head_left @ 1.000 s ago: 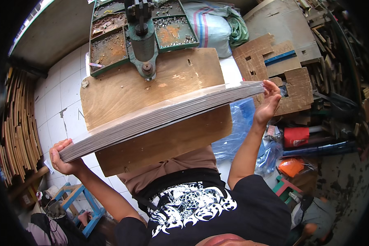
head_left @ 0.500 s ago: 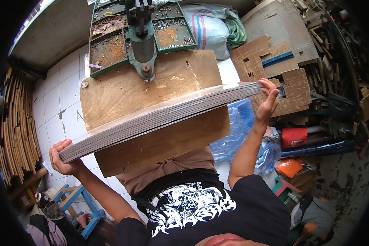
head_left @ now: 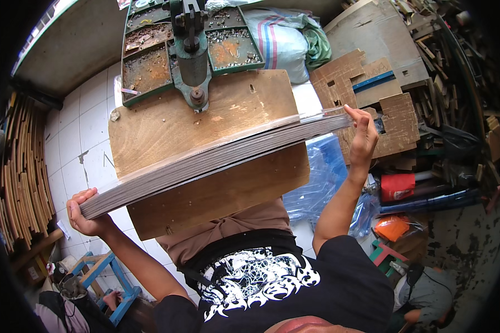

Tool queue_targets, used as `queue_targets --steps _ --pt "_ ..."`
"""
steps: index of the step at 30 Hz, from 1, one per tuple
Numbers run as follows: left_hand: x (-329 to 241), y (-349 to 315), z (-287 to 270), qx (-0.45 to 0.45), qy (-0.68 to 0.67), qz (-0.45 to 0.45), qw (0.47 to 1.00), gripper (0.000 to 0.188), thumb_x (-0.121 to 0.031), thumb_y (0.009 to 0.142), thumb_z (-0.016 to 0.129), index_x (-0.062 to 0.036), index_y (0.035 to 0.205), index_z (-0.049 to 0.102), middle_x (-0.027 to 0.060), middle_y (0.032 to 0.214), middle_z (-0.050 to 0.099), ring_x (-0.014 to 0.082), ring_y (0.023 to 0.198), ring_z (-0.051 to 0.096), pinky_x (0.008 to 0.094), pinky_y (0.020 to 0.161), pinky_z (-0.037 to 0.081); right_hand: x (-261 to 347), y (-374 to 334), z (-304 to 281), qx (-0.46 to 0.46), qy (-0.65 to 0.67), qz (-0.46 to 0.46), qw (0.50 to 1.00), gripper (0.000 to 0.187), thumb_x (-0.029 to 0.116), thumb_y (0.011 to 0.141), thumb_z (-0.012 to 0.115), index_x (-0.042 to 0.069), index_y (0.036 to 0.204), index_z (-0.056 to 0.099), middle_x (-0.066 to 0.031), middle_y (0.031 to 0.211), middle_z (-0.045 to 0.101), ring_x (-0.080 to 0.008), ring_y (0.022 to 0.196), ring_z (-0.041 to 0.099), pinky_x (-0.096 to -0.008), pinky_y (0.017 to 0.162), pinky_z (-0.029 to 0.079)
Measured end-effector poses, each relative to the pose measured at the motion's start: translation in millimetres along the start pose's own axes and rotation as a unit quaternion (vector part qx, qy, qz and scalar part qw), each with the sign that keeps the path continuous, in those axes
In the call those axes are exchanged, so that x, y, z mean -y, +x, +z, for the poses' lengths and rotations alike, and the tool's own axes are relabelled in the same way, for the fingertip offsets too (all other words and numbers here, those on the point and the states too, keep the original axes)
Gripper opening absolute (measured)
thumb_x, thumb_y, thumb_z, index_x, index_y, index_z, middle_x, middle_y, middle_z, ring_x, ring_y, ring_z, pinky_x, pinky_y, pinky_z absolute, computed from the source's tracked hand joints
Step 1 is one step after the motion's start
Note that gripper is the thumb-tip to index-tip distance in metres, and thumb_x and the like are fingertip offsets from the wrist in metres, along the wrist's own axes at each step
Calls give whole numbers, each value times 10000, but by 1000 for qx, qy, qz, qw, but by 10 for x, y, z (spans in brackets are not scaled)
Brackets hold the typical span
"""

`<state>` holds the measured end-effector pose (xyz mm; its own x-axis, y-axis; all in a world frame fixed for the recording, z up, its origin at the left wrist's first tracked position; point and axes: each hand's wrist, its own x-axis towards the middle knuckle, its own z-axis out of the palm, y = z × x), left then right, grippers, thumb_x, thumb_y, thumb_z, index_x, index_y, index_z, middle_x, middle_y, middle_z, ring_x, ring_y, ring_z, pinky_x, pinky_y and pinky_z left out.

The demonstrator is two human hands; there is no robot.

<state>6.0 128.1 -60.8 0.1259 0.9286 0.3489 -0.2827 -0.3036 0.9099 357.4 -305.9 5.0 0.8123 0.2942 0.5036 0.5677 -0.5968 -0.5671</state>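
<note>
A long stack of thin grey sheets [head_left: 205, 165] is held by its two ends, its layered edges facing me, over the wooden board [head_left: 205, 114]. A clear film-like layer [head_left: 320, 112] shows along its far side and at the right end. My left hand [head_left: 86, 213] grips the left end, fingers curled over the far side and thumb on the near edge. At the right end my right hand [head_left: 362, 136] is closed around the corner, with its index finger reaching up along the film. The middle of the stack bows slightly.
Beyond the board stands a green hand press [head_left: 191, 64] between compartment trays [head_left: 236, 47] of small metal parts. A woven sack [head_left: 278, 41] and cut brown boards [head_left: 391, 119] lie right; stacked boards [head_left: 25, 183] lean left. Another person [head_left: 425, 291] sits at lower right.
My right hand has shifted its grip and turned, index finger now raised. The right ends of the sheets have dropped slightly and the film has separated from them. My left hand is nearly still.
</note>
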Motion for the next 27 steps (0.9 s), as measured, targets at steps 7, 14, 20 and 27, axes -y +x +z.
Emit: queue_targets --steps 7,14,20,27 --pt "8 -10 27 -13 -4 -17 1000 274 -178 890 417 -1 726 548 182 681 618 253 648 607 368 693 509 -69 -76 -32 -27 114 95 989 564 401 1047 320 -11 1074 703 -123 969 708 -202 896 647 -319 808 485" --pt "-34 -16 57 -30 35 0 999 251 -161 860 417 -1 716 545 180 671 618 249 643 597 365 683 505 -116 -106 -48 -30 140 99 985 563 401 1045 328 -22 1035 699 -128 951 708 -206 891 649 -326 807 483" --pt "-7 -25 90 -39 33 -4 999 249 -155 854 415 1 708 543 183 667 618 249 637 596 371 689 508 -175 -22 -31 -15 81 74 994 569 415 1049 334 -26 916 668 -113 854 687 -196 823 625 -330 794 473" --pt "-9 -26 72 -38 10 -14 999 241 -147 852 420 1 710 547 173 668 612 249 636 601 371 693 513 -154 127 -34 58 56 80 994 641 496 1033 324 -23 888 672 -111 826 681 -215 808 619 -346 784 467"
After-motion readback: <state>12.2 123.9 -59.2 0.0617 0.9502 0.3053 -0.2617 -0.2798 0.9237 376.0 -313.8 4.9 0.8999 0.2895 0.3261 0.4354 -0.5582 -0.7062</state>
